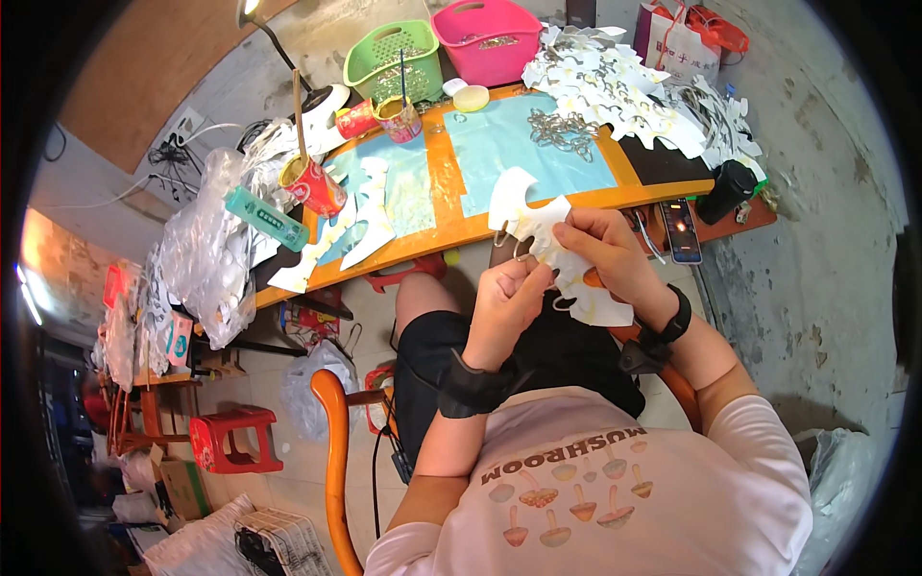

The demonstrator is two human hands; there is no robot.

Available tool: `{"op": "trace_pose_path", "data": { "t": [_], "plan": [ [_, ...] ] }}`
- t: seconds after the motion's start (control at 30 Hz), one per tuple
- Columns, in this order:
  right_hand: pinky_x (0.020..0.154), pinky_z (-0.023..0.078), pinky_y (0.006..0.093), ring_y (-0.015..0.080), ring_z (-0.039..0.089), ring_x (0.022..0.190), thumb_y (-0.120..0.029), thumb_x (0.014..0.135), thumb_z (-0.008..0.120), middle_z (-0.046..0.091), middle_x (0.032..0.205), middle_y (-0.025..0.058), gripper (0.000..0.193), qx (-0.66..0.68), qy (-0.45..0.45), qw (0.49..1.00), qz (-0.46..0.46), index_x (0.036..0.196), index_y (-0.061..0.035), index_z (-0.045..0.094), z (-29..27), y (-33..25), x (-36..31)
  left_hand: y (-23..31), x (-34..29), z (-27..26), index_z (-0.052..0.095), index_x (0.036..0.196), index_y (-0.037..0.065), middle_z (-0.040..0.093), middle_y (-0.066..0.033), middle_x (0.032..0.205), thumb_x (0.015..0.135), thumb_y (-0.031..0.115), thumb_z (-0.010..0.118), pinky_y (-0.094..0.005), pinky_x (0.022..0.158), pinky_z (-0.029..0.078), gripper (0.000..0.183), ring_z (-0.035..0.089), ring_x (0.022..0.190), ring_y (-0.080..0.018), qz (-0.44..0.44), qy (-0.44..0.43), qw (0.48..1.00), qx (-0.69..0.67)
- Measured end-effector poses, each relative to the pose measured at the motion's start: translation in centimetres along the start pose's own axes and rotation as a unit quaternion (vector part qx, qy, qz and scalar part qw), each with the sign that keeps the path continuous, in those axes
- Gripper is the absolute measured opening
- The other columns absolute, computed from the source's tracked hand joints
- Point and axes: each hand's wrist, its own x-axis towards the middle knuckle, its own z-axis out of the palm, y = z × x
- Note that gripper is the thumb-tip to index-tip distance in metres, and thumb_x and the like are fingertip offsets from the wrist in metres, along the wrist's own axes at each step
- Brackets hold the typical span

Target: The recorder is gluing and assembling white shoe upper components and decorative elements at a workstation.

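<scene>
The bench [445, 182] spans the upper middle of the frame, orange-edged with light-blue sheeting. A heap of white cut-outs [615, 91] covers its upper right; a pink basket [485, 65] and a green basket [384, 36] stand at the top centre. Right of centre, the right hand [612, 257] grips a white scalloped piece [543, 223] over the lap. The left hand [511, 300] has its fingers closed at the piece's left edge; what they pinch is hidden. Metal rings [565, 132] lie above, on the sheeting.

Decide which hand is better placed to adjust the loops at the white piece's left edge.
Probably the left hand: it sits beside the loops at that edge, while the right hand holds the white piece from the opposite side.
</scene>
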Motion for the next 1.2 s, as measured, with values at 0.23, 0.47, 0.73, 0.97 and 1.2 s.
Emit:
{"op": "trace_pose_path", "data": {
  "t": [0.23, 0.47, 0.73, 0.97, 1.2],
  "plan": [
    [0.062, 0.048, 0.0198, 0.0018, 0.057, 0.071, -0.02, 0.093, 0.067, 0.065, 0.081, -0.0023, 0.023, -0.056, -0.037, 0.996, -0.055, 0.1, 0.002, 0.068, -0.1, 0.0, 0.1, -0.6, -0.1, 0.7, 0.06, 0.086, 0.001, 0.054, 0.0052, 0.068, 0.099, 0.013, 0.059, -0.0173, 0.053, 0.033, 0.018, 0.043, 0.058, 0.0008, 0.129, 0.073, 0.989, -0.024],
    [0.072, 0.052, 0.0223, 0.0035, 0.06, 0.085, -0.013, 0.094, 0.066, 0.068, 0.095, 0.0024, 0.025, -0.064, -0.129, 0.987, -0.076, 0.113, 0.0041, 0.064, -0.3, 0.7, 0.1, 0.1, -0.8, 1.0, 0.057, 0.084, 0.007, 0.041, 0.0084, 0.058, 0.1, 0.017, 0.056, -0.0189, 0.042, 0.021, 0.02, 0.03, 0.048, 0.0007, 0.097, 0.094, 0.991, 0.018],
    [0.071, 0.05, 0.0214, 0.0034, 0.059, 0.084, -0.016, 0.098, 0.063, 0.067, 0.097, 0.0012, 0.027, -0.038, -0.144, 0.983, -0.106, 0.117, 0.0023, 0.061, 0.4, 1.2, 0.1, 0.6, -0.9, -0.3, 0.06, 0.091, 0.001, 0.047, 0.0037, 0.066, 0.099, 0.021, 0.059, -0.0192, 0.045, 0.023, 0.022, 0.033, 0.051, -0.0014, 0.031, 0.019, 0.989, -0.144],
    [0.078, 0.053, 0.0263, 0.0086, 0.064, 0.087, -0.008, 0.088, 0.054, 0.068, 0.103, 0.0072, 0.035, 0.179, -0.119, 0.977, 0.01, 0.119, 0.0064, 0.061, 1.0, 0.5, -0.6, 0.7, -1.3, 0.3, 0.06, 0.086, 0.002, 0.048, 0.0039, 0.06, 0.101, 0.02, 0.056, -0.0186, 0.044, 0.025, 0.024, 0.034, 0.048, -0.001, 0.115, 0.079, 0.99, -0.033],
    [0.073, 0.054, 0.0244, 0.0071, 0.065, 0.084, -0.014, 0.089, 0.07, 0.07, 0.097, 0.0043, 0.025, 0.016, -0.098, 0.995, -0.025, 0.108, 0.0027, 0.067, 0.2, 0.6, -0.1, 0.6, -1.4, 0.8, 0.056, 0.082, 0.003, 0.045, 0.0034, 0.059, 0.101, 0.014, 0.055, -0.0197, 0.044, 0.027, 0.022, 0.034, 0.048, -0.0032, 0.139, 0.098, 0.984, 0.054]
  ]
}}
